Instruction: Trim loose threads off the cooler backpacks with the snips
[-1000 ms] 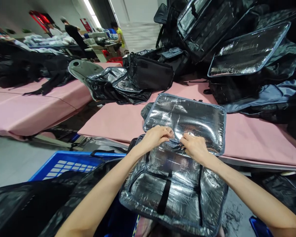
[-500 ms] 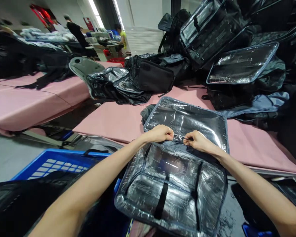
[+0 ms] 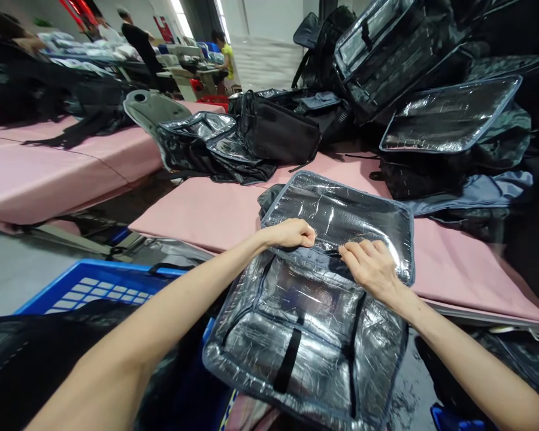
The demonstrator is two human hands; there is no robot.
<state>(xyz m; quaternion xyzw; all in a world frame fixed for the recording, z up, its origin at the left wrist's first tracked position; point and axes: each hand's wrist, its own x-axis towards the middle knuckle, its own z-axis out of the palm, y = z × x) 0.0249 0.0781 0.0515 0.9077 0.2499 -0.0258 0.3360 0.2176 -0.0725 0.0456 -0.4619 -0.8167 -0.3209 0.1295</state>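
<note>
An insulated bag (image 3: 305, 335) with a shiny silver foil lining lies opened in front of me, its foil-faced lid (image 3: 336, 206) folded back onto the pink table. A black strap (image 3: 290, 359) runs down the inside of the body. At the fold between lid and body, my left hand (image 3: 291, 232) is closed on the bag's seam. My right hand (image 3: 371, 266) pinches the same seam a short way to the right, its back turned up and its fingertips partly hidden. A short stretch of dark edging shows between the hands.
Below left stands a blue plastic basket (image 3: 78, 287) with dark bags at it. The pink table (image 3: 197, 209) carries more foil-lined bags (image 3: 197, 129) and a tall pile of black bags (image 3: 386, 66) at right. Several people, one in a yellow top (image 3: 228, 60), are in the background.
My right hand has rolled over so its back shows more, with its fingertips still at the seam. My left hand stays closed there. The view has shifted slightly.
</note>
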